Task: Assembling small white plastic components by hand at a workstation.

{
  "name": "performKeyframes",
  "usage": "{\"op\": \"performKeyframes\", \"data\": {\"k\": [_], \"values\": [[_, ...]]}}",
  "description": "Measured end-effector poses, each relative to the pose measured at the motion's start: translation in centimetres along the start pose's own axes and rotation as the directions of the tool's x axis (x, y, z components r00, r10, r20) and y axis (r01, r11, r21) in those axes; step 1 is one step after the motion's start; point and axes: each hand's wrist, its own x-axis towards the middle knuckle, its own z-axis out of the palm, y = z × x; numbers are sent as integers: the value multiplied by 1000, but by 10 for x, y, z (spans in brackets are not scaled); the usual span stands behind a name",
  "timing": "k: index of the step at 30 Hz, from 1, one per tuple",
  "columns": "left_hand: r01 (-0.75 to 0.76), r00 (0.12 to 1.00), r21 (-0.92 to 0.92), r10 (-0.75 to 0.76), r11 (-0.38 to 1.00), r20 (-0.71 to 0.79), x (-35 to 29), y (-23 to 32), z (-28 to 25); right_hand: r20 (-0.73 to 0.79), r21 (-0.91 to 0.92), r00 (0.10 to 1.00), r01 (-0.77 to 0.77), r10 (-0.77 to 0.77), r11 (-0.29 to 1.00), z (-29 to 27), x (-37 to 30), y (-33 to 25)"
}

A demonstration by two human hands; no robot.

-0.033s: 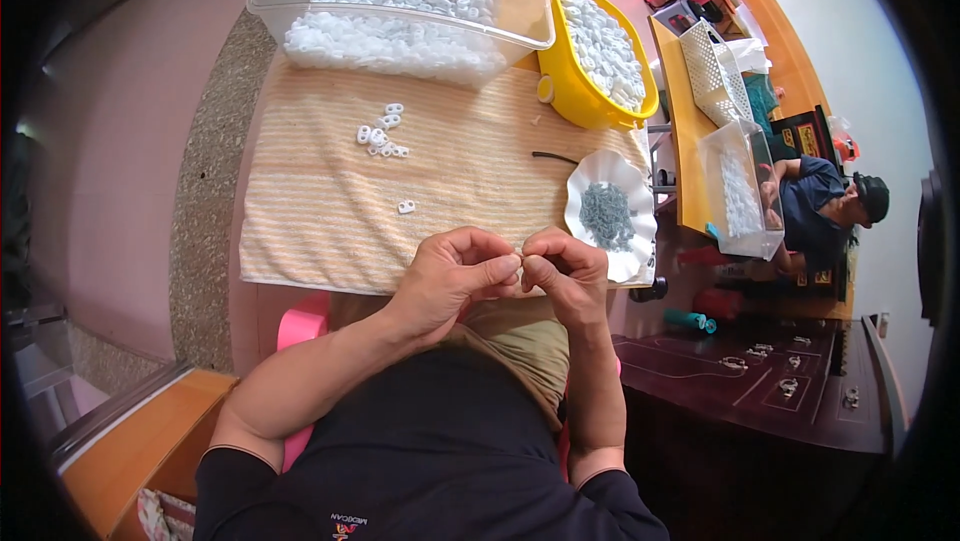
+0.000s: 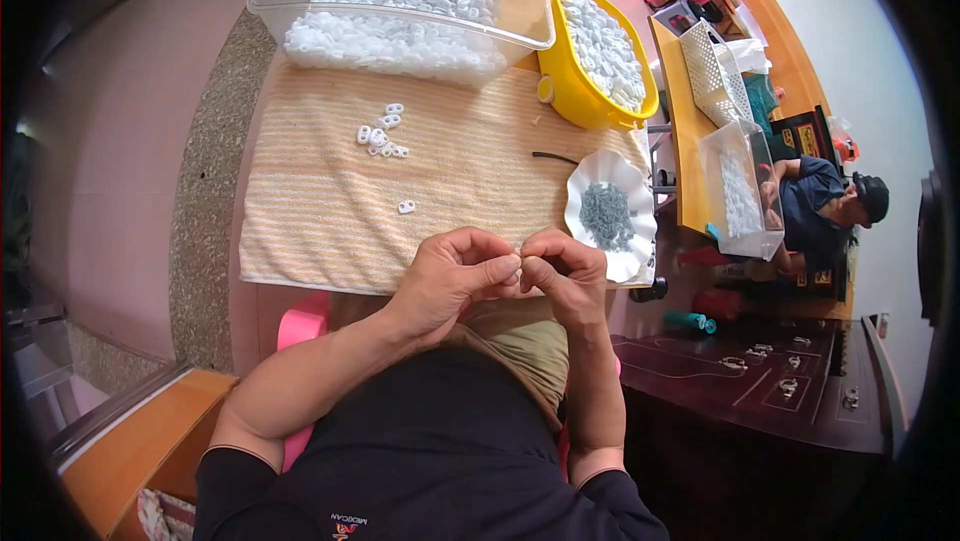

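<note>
Tiny pale piece (image 2: 519, 252) sits between the two hands' fingertips, above the cloth's near edge; mostly hidden, long axis can't be told. Left hand (image 2: 452, 273) has it from the left, right hand (image 2: 567, 279) from the right, neither nearer. Both pinch it, thumb to forefinger, almost no gap. Loose white part (image 2: 406, 207) lies ahead of the left hand on the striped cloth (image 2: 310, 211), small pile (image 2: 380, 141) farther out. Fluted plate (image 2: 642, 246) of grey bits (image 2: 606, 216) just beside the right hand; black strip (image 2: 553, 155) beyond. Clear bin (image 2: 528, 43) and yellow tub (image 2: 562, 91), both holding white parts, at the far side.
</note>
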Motion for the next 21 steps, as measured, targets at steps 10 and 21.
{"op": "performKeyframes", "data": {"k": [10,21], "values": [[-11,999,-3,11,1000,35,1,-5,-8,16,68,1000,20,-21,997,4,-5,5],[-31,1000,36,31,999,0,1,-2,-5,-55,115,996,-61,67,992,11,-3,1]]}}
